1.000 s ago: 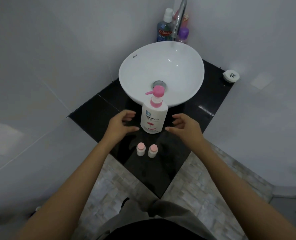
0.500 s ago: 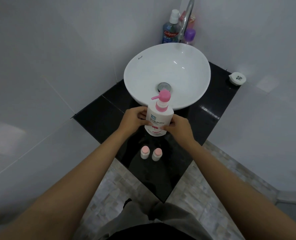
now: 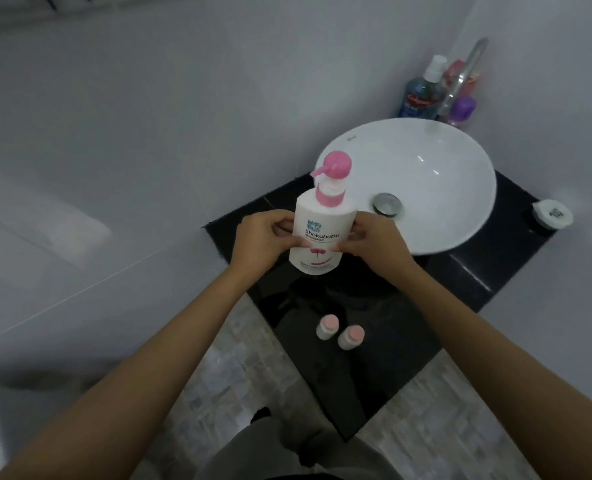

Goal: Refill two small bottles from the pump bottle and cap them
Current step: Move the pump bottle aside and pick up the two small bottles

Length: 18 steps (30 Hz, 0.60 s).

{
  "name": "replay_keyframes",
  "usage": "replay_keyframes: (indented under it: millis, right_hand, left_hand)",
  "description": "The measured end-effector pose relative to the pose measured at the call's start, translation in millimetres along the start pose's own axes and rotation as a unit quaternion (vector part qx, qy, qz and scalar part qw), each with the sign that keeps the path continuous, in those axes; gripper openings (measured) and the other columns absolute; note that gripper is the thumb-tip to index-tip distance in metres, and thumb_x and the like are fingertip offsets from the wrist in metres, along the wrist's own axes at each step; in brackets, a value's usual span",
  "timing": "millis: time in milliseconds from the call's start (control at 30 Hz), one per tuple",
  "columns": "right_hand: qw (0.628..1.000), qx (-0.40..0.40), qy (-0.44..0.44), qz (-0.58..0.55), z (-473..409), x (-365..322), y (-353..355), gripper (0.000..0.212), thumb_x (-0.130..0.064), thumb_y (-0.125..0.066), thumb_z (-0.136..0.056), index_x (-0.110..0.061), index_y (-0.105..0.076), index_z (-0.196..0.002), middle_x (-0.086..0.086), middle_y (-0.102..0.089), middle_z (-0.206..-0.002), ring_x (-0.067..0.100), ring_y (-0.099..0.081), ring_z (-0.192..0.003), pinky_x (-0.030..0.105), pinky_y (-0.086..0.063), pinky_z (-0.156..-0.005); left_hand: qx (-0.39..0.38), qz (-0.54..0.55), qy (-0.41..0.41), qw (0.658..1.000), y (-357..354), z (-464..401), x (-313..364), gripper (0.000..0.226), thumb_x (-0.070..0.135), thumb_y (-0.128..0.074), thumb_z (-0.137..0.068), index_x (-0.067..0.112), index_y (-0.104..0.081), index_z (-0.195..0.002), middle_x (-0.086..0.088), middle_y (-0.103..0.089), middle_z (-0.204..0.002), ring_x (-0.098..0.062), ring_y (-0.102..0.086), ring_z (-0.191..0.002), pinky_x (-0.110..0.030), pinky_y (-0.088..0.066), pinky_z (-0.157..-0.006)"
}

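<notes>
A white pump bottle (image 3: 319,233) with a pink pump head is held up off the black counter (image 3: 495,268), in front of the basin's left side. My left hand (image 3: 263,240) grips its left side and my right hand (image 3: 374,237) grips its right side. The nozzle points to the left. Two small white bottles with pink caps, one on the left (image 3: 327,326) and one on the right (image 3: 350,337), stand side by side near the counter's front corner, below the hands. Both have their caps on.
A white round basin (image 3: 454,188) with a metal drain sits on the counter. Behind it rise a tap (image 3: 467,71), a blue mouthwash bottle (image 3: 421,95) and a purple bottle (image 3: 462,109). A small white dish (image 3: 552,214) lies at the right corner. Tiled floor lies below.
Both hands closed on the pump bottle and lifted it off the counter, carrying it left. The camera view has swung left too. The two small bottles stayed put.
</notes>
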State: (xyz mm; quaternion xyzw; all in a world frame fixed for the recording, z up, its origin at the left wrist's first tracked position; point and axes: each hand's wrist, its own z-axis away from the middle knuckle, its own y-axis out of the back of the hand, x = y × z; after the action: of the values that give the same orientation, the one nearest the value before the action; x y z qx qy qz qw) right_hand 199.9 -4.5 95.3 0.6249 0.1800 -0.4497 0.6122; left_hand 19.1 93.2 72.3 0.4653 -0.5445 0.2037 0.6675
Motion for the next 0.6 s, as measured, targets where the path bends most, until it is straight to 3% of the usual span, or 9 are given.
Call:
replay_keyframes:
  millis: [167, 367, 600]
  right_hand:
    - [0.992, -0.115, 0.054, -0.022, -64, -39, -26, 0.042, -0.006, -0.076, -0.072, -0.011, -0.064, -0.112, 0.005, -0.071, -0.108, 0.008, -0.066, -0.085, 0.014, -0.046, -0.063]
    - [0.977, -0.196, 0.084, -0.006, -129, -58, -71, 0.046, -0.005, -0.07, -0.078, -0.009, -0.057, -0.123, 0.01, -0.066, -0.121, 0.025, -0.063, -0.108, 0.029, -0.053, -0.07]
    - [0.974, -0.214, 0.07, -0.015, -164, -66, -98, 0.05, 0.001, -0.067, -0.081, -0.007, -0.052, -0.128, 0.014, -0.059, -0.13, 0.028, -0.056, -0.119, 0.032, -0.053, -0.077]
  left_hand:
    - [0.097, -0.026, 0.041, 0.994, 43, -9, -18, 0.033, 0.015, -0.084, -0.065, 0.015, -0.074, -0.097, -0.003, -0.076, -0.09, -0.013, -0.073, -0.076, -0.036, -0.06, -0.077]
    - [0.189, -0.052, 0.104, 0.975, 70, -27, -53, 0.03, 0.013, -0.083, -0.066, 0.006, -0.074, -0.095, -0.01, -0.074, -0.088, -0.024, -0.07, -0.077, -0.041, -0.058, -0.077]
    - [0.215, -0.062, 0.128, 0.966, 82, -49, -76, 0.029, 0.014, -0.082, -0.067, 0.004, -0.072, -0.092, -0.012, -0.074, -0.092, -0.019, -0.067, -0.077, -0.031, -0.056, -0.075]
